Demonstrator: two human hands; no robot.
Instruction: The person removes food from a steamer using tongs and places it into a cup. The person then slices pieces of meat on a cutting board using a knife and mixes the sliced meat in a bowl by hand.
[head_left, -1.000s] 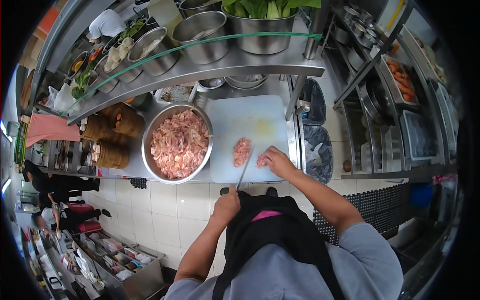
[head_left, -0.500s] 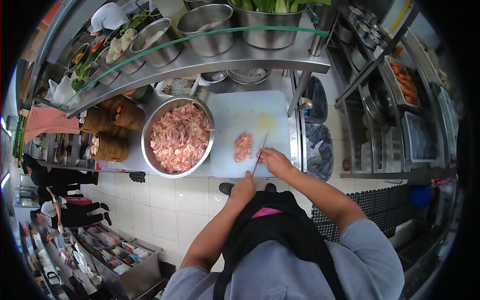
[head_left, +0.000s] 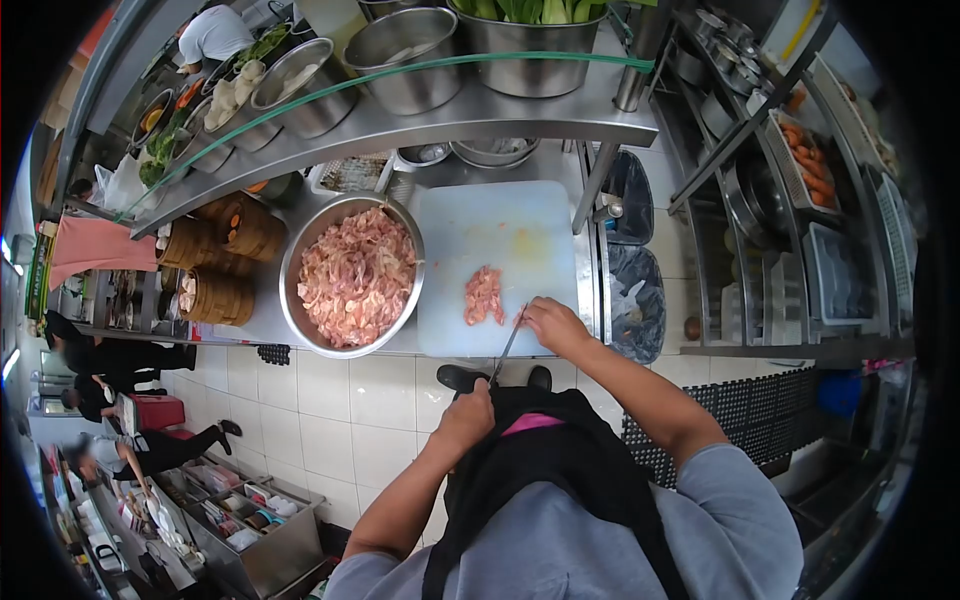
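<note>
My left hand (head_left: 466,416) is closed around the handle of a knife (head_left: 510,345), near my apron and off the board's near edge. The blade slants up and right, its tip beside my right fingertips. Over the right part of the white cutting board (head_left: 450,225), my right hand (head_left: 556,326) has its fingers pinched on a small piece of raw chicken, mostly hidden by them. Left of that hand lies a small pile of cut raw chicken (head_left: 483,295). A large steel bowl (head_left: 289,300) heaped with raw chicken pieces (head_left: 355,270) stands left of the board.
Bamboo steamers (head_left: 220,295) stand left of the bowl. Above the counter's back runs a steel shelf (head_left: 420,137) with steel pots (head_left: 405,65) and vegetables. Lined bins (head_left: 637,300) sit to the right. Co-workers (head_left: 150,455) are at the far left.
My left hand has drawn the knife back toward my body, so the blade now reaches past the board's near edge. My right hand has barely moved. Co-workers at left have shifted.
</note>
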